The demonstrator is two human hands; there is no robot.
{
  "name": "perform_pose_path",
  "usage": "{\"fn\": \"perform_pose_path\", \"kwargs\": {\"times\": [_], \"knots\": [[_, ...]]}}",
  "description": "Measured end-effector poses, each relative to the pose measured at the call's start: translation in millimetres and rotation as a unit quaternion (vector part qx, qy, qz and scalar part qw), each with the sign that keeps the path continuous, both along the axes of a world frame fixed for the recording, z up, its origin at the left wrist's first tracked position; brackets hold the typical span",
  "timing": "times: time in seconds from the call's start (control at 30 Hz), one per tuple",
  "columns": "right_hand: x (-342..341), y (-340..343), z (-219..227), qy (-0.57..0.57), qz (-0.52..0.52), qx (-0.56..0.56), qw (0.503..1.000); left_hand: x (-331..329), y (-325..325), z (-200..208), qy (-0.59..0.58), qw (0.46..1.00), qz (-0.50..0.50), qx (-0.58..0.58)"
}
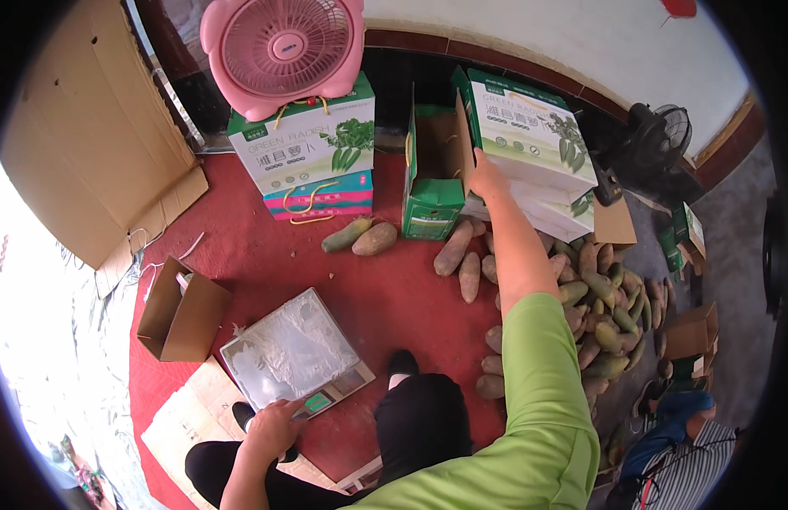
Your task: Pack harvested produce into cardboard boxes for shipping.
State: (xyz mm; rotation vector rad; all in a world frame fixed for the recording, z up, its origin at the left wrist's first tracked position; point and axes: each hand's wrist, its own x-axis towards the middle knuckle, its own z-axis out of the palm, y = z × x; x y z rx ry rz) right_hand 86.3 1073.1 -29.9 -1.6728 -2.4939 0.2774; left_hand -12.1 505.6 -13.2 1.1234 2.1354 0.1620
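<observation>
The person's right hand is at the edge of a tall, green-printed cardboard box with an open top and brown inner walls; its fingers are partly hidden, so I cannot tell whether they close on the raised flap. The left hand, fingers bent, rests at the front edge of a flat silver weighing scale, beside its lit green display; I cannot tell its grip.

Just right of the open box stand stacked white-and-green printed cartons. Below them spreads a heap of long, green and brownish root vegetables, with two more left of the box's base. Farther left, a pink plastic fan sits on a white-and-green carton.
</observation>
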Motion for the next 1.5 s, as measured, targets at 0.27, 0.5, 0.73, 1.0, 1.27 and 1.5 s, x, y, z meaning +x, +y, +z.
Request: {"fn": "perform_pose_path", "kwargs": {"times": [0.27, 0.5, 0.73, 1.0, 1.27, 1.5], "knots": [[66.5, -11.9, -10.0, -0.019, -0.060, 0.019, 0.998, -3.7, 11.2, 9.1, -0.003, 1.000, 0.012, -0.021], [164.0, -18.0, -21.4, 0.173, -0.206, -0.084, 0.960, 2.2, 9.4, 7.5, 0.000, 1.000, -0.009, -0.019], [152.2, 12.3, -50.2, 0.156, -0.087, 0.128, 0.976, 2.0, 8.4, -2.0, -0.004, 1.000, -0.014, -0.024], [47.6, 44.5, 9.0, 0.036, 0.001, 0.210, 0.977, -4.2, 10.4, -7.6, -0.011, 0.997, -0.013, -0.071], [-3.5, 94.2, 3.0, -0.035, -0.046, 0.193, 0.979, -10.6, 13.7, -14.1, -0.047, 0.991, 0.003, -0.125], [-19.1, 124.0, -12.1, -0.007, -0.072, 0.231, 0.970, -13.2, 24.4, -17.8, -0.054, 0.990, 0.005, -0.132]]}}
